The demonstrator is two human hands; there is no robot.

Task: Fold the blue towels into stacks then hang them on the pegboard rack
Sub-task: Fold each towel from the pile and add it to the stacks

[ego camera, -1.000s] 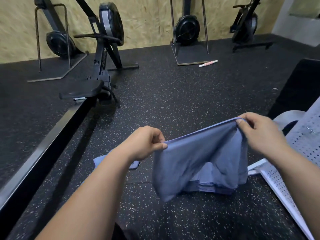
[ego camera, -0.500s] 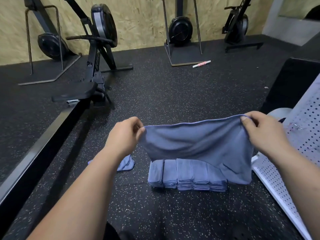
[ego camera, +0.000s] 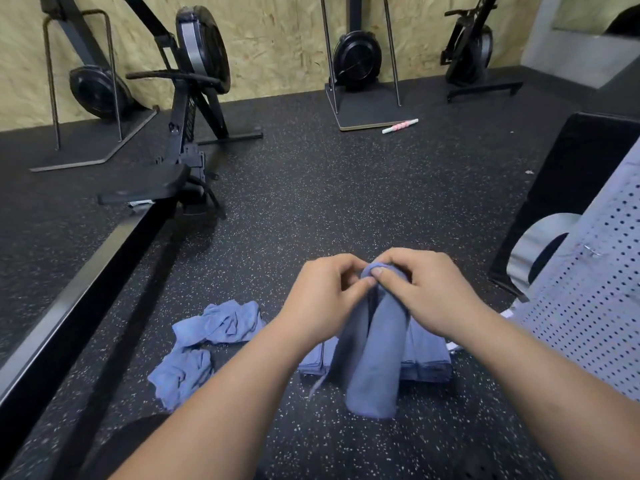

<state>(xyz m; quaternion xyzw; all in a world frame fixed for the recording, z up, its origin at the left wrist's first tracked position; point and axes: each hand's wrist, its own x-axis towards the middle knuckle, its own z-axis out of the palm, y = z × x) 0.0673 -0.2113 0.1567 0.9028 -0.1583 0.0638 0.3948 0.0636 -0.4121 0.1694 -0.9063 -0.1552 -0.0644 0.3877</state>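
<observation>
A blue towel (ego camera: pixel 372 368) hangs folded in half above the black speckled floor. My left hand (ego camera: pixel 323 299) and my right hand (ego camera: pixel 429 292) meet at its top edge, and both pinch the corners there. Behind the hanging towel a row of folded blue towels (ego camera: pixel 427 358) lies on the floor, partly hidden by it. Loose crumpled blue towels (ego camera: pixel 204 344) lie to the left. The white pegboard rack (ego camera: pixel 588 317) leans at the right edge.
A rowing machine (ego camera: pixel 180 140) and its long black rail (ego camera: pixel 69 306) run along the left. More machines stand against the far wall. A pink and white roller (ego camera: pixel 400 126) lies on the floor. A black pad (ego camera: pixel 568 188) stands at the right.
My hands held the towel stretched wide apart; now they have come together, folding it in half so it hangs as a narrow strip. The view has tilted down, showing the crumpled towels.
</observation>
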